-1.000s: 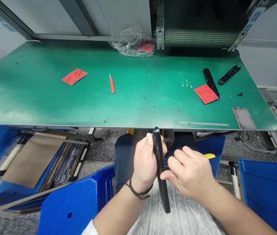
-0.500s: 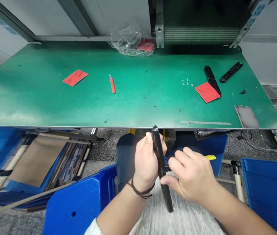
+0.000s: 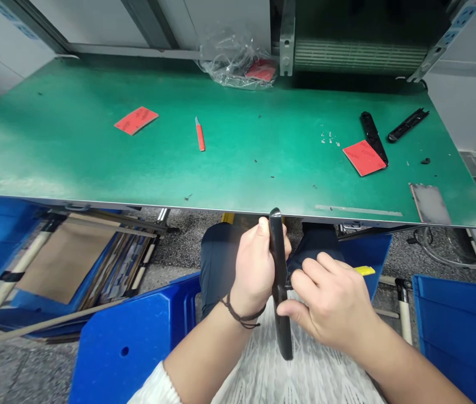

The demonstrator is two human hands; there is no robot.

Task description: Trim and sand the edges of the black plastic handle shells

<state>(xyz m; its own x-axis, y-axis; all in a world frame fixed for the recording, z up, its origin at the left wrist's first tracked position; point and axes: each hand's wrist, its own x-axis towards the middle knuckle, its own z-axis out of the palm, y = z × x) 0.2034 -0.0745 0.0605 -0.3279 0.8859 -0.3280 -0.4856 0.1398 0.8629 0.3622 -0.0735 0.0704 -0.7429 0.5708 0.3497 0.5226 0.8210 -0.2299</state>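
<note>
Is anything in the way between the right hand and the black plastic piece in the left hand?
Nothing visible: the right hand is right up against the black plastic piece, which the left hand grips, with no other object between them.

Right hand (image 3: 328, 303) hides pinched item (image 3: 289, 287), maybe blade, at black strip (image 3: 280, 280)
</note>
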